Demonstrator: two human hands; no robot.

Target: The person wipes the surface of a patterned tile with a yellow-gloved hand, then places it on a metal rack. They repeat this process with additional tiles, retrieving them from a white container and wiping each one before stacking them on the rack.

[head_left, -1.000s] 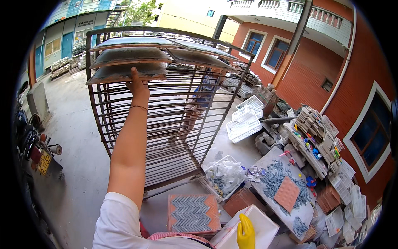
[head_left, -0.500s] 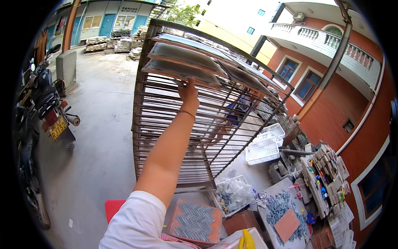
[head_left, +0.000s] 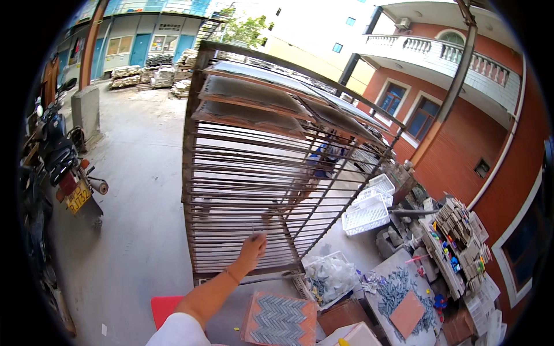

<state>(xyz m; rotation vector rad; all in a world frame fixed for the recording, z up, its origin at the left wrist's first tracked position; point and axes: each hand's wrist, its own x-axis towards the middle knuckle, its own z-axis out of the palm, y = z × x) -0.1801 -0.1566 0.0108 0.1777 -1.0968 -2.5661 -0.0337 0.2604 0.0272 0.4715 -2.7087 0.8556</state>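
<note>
Outdoors, on a grey concrete yard (head_left: 133, 173) between a red-brick building (head_left: 490, 150) and a row of blue-fronted shops (head_left: 133, 43), a tall rusty metal drying rack (head_left: 271, 173) stands straight ahead of me. Its rails run level, one above another, with the long side stretching from near me on the left away to the right and back. Three flat trays (head_left: 248, 104) lie on the top rails, flat side up, long edges along the rack's length.

My left hand (head_left: 252, 249) is up at the lower rails near the rack's front corner, palm toward the bars, fingers loosely spread and gripping nothing; I cannot tell whether the fingertips touch a rail. The loaded trays sit well above that hand. My right hand is out of sight.

Below my arm, close to me, lies a square mosaic sheet (head_left: 280, 320) with a grey herringbone pattern framed in orange. Right of it are a bag of tile pieces (head_left: 329, 277), two white plastic baskets (head_left: 366, 210) and a worktable (head_left: 404, 288) covered with grey chips. A motorbike (head_left: 63, 167) is parked far left.
</note>
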